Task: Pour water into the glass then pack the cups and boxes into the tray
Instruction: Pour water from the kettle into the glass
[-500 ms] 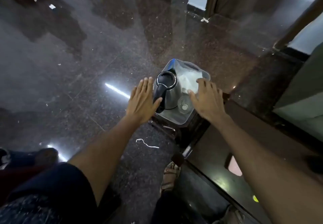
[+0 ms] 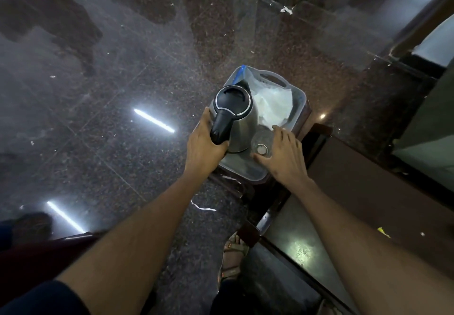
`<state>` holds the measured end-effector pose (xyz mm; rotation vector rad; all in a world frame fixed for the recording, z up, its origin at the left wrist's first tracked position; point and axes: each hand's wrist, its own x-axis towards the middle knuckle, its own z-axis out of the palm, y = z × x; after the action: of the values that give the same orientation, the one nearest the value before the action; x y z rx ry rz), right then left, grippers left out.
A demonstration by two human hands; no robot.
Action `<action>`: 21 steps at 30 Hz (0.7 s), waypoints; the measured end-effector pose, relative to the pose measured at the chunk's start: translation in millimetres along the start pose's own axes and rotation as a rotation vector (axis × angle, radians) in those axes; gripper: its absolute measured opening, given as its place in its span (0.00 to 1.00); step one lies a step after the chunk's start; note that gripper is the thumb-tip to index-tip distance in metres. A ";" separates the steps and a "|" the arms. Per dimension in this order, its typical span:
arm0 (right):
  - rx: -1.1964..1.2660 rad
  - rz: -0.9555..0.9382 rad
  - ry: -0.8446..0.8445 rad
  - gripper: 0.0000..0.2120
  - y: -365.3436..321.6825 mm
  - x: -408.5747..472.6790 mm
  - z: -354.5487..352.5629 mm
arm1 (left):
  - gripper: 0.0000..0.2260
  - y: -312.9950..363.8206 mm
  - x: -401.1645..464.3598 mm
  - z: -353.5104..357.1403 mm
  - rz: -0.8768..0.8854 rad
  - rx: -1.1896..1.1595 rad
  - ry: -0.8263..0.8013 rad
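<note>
step: start of the pour, the kettle is being taken up and no water is moving yet, by my judgement
next move: lift the kettle clear of the tray, swing the spout over the glass, tip slowly; the other hand needs to steady the glass so it doesn't slide or topple
left hand [image 2: 205,146]: centre of frame, fingers wrapped round the black kettle handle from the left side, thumb under its lower end
right hand [image 2: 285,154]: just right of centre, fingers loosely spread and bent round the glass, touching it or very nearly; contact hard to confirm through the clear wall
kettle [image 2: 242,124]: steel body, black lid with chrome ring, black handle pointing toward the camera, spout aimed at upper frame; stands upright in the left half of the tray
glass [image 2: 261,146]: clear, upright, seen from above so only rim and base ring read well; sits just right of the kettle, near the tray's lower corner; looks empty but I can't be sure
tray [image 2: 248,171]: translucent grey plastic, handle slot on its far rim, centre-right of frame, resting on a dark wooden stand
bag [image 2: 272,104]: clear plastic with white stuff inside, blue strip at its upper left edge, fills the tray's upper half
cups and boxes: none identifiable in this view
floor [image 2: 98,118]: dark polished stone, left and upper frame, bright strip-light reflections
</note>
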<state>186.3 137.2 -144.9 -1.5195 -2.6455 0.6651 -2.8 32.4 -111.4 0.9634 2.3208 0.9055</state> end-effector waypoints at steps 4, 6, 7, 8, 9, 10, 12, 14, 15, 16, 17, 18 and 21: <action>0.031 -0.004 0.026 0.44 6.3 -0.9 14.0 | 0.42 4.1 -5.9 9.1 -0.038 -0.086 0.086; 0.058 -0.002 0.025 0.45 9.5 -1.4 19.8 | 0.41 10.3 -10.4 15.4 -0.067 -0.164 0.138; 0.061 0.000 0.023 0.45 10.8 -1.5 22.0 | 0.40 13.5 -11.9 18.5 -0.087 -0.222 0.167; 0.062 0.000 0.026 0.46 12.3 -0.9 24.3 | 0.39 16.5 -12.2 20.9 -0.109 -0.279 0.201; 0.066 0.001 0.026 0.46 13.1 -0.7 25.7 | 0.39 18.8 -11.7 22.7 -0.125 -0.324 0.236; 0.076 -0.002 0.031 0.45 13.9 -0.4 27.9 | 0.38 20.2 -10.6 23.3 -0.133 -0.352 0.263; 0.100 -0.009 0.041 0.45 14.8 0.2 31.8 | 0.37 20.6 -6.7 22.7 -0.120 -0.361 0.292; 0.118 -0.013 0.055 0.45 15.0 0.1 34.7 | 0.36 18.7 -3.6 20.2 -0.101 -0.348 0.304; 0.128 -0.011 0.062 0.45 14.8 0.0 35.6 | 0.35 17.7 -2.1 18.8 -0.093 -0.340 0.316; 0.138 -0.007 0.069 0.44 14.6 0.3 36.5 | 0.34 16.2 -0.4 17.3 -0.086 -0.330 0.332; 0.148 -0.002 0.075 0.44 14.1 0.6 37.2 | 0.34 14.2 2.0 15.6 -0.077 -0.323 0.347; 0.157 0.000 0.082 0.44 14.0 0.7 37.9 | 0.34 12.2 4.4 13.9 -0.067 -0.323 0.357; 0.185 0.003 0.092 0.45 14.6 1.4 39.0 | 0.33 7.9 8.8 8.5 -0.032 -0.333 0.354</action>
<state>188.8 131.0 -186.0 -1.4666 -2.4393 0.7952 0.3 46.6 -112.9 0.6657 2.3444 1.4932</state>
